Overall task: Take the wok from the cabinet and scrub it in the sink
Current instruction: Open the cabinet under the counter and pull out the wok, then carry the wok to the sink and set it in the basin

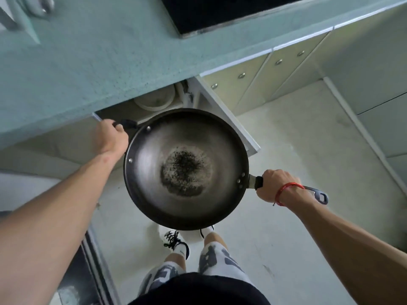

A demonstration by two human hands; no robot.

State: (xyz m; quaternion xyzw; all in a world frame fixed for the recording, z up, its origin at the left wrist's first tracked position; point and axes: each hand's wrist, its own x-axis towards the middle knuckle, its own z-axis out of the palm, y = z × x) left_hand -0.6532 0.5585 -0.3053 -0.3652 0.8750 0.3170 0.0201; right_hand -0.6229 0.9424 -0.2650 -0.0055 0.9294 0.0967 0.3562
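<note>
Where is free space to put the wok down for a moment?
Bare: the green countertop between the black cooktop and the grey objects at top left. Crowded: the open cabinet, with a white container and pipes.

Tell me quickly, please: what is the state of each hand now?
Left hand: closed around the small helper handle of the wok.
Right hand: closed around the long handle of the wok.
</note>
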